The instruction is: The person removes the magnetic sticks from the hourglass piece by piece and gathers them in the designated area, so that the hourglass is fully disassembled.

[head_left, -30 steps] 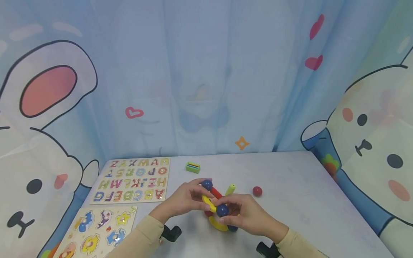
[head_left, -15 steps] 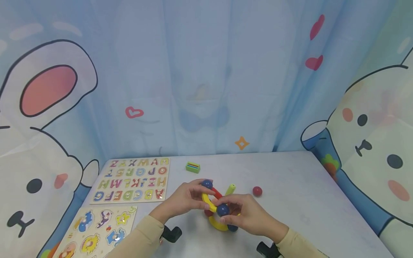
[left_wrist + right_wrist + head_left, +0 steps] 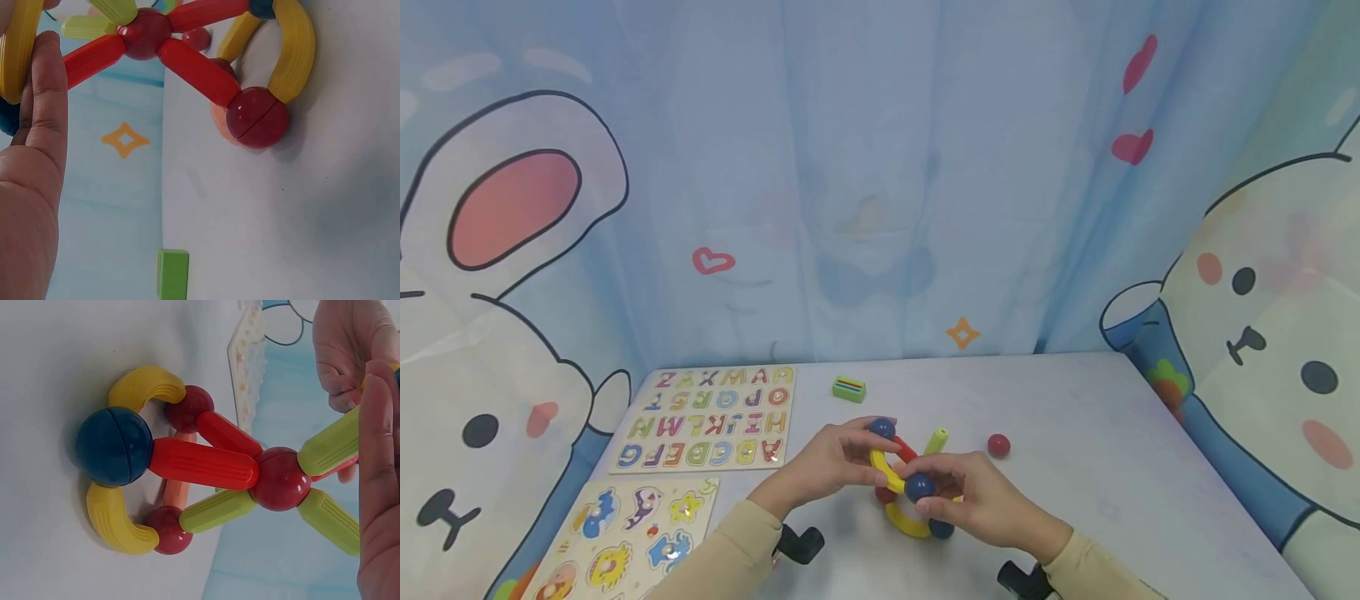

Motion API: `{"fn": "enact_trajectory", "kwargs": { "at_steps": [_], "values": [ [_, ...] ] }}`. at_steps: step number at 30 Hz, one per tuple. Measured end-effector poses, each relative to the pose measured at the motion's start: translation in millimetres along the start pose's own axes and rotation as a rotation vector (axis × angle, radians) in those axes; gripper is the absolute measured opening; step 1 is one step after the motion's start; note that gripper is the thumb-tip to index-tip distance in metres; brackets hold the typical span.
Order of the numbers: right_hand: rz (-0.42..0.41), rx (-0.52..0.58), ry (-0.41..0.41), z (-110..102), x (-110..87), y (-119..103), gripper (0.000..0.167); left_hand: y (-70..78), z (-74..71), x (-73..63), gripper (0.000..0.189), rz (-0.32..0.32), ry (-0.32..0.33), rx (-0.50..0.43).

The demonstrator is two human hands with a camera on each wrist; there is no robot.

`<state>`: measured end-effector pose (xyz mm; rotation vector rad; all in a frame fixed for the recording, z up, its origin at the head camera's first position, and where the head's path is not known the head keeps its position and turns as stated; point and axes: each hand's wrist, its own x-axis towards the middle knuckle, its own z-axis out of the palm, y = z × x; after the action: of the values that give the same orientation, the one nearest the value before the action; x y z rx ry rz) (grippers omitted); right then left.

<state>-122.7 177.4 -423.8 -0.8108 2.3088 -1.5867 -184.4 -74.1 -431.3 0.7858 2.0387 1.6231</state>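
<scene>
My left hand (image 3: pixel 831 462) pinches a yellow curved rod (image 3: pixel 886 471) near the top of a ball-and-rod construction toy. A blue ball (image 3: pixel 920 487) at the lower end of that rod is between the thumb and fingers of my right hand (image 3: pixel 988 504). Another blue ball (image 3: pixel 882 428) sits by my left fingertips. Below, the toy stands on the table: a red centre ball (image 3: pixel 282 479) joins red rods (image 3: pixel 203 464) and light-green rods (image 3: pixel 215 511). Its base has yellow curved rods (image 3: pixel 119 519), a blue ball (image 3: pixel 114 447) and red balls (image 3: pixel 169 530). My fingers hide part of the top.
A loose red ball (image 3: pixel 998 446) lies on the table to the right. A small green block (image 3: pixel 848 389) with coloured stripes lies behind the toy. On the left are a letter puzzle board (image 3: pixel 703 421) and a picture puzzle board (image 3: pixel 625 542). A printed curtain (image 3: pixel 865 167) hangs behind.
</scene>
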Motion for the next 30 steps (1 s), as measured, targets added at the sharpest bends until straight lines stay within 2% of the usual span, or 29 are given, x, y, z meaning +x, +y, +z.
{"fn": "enact_trajectory", "kwargs": {
  "at_steps": [10,17,30],
  "values": [
    [0.0,0.036,-0.039,-1.8,-0.8,-1.2,0.035,-1.2,0.2,0.5,0.033,-0.007,-0.004,-0.03],
    [0.017,0.0,0.003,-0.1,0.4,-1.5,0.039,-1.3,0.4,0.4,0.034,-0.007,-0.001,-0.044],
    [-0.035,0.03,-0.024,-2.9,-0.9,3.2,0.039,-1.1,-0.8,-0.3,0.034,-0.012,-0.001,-0.038]
  ]
}}
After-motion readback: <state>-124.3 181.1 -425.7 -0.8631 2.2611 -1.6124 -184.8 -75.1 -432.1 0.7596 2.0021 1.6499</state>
